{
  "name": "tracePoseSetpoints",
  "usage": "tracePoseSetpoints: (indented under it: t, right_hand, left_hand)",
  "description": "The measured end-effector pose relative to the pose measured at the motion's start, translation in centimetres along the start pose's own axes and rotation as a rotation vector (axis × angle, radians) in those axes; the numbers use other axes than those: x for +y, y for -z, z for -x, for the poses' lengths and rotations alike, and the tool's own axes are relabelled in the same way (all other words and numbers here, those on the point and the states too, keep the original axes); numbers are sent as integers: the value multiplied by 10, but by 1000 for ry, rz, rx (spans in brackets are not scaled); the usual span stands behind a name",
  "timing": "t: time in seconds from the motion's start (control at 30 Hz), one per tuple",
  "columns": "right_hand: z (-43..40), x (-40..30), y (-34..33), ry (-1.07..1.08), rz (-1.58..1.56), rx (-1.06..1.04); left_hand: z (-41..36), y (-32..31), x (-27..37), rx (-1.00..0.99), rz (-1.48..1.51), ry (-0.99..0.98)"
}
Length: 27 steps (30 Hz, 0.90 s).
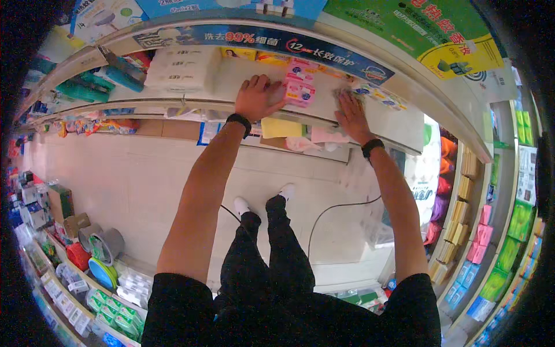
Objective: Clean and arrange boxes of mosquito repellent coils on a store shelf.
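Observation:
My left hand point(258, 99) reaches over a white shelf point(323, 97), its fingers apart. Its thumb and forefinger are close beside a row of pink packs point(300, 94), and whether they touch is unclear. Farther right, my right hand point(354, 115) lies over a small, blurred item point(342, 93) on the same shelf. Its fingers partly hide that item, so I cannot tell whether they grip it. Small white, blue and yellow packs point(383, 97) lie just to its right. White tissue packs point(182, 69) stand left of my left hand.
A shelf-edge banner point(269, 41) and an upper ledge run above my hands. On the lower shelf are a yellow pack point(282, 129) and pink packs point(327, 134). Stocked shelving point(472, 234) stands at right. Buckets point(106, 245) sit at lower left. A thin cable point(334, 207) hangs near my legs.

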State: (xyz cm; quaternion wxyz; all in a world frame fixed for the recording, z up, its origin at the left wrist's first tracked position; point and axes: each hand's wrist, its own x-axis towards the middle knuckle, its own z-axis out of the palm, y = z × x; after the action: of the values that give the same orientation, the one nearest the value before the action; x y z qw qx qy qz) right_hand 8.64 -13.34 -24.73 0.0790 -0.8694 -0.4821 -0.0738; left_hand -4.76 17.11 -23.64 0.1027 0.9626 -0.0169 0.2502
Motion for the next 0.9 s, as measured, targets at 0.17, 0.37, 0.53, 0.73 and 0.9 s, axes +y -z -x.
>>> tracePoseSetpoints:
  t: [0.17,0.37,0.53,0.73,0.9]
  right_hand:
    - [-26,-14,-6,16,-87,119]
    - [-27,-14,-3,-77,-252,178]
    - [-16,-15,6,-31,-249,249]
    - [27,35,26,-155,-231,128]
    - [67,86,32,-292,-30,99]
  left_hand:
    - [-2,0,4,-27,-31,9]
    - [-2,-5,0,-69,-41,56]
    - [6,-14,-8,-63,-13,53]
    - [6,-14,-5,-54,22,87]
    - [9,-15,-5,-28,4,159]
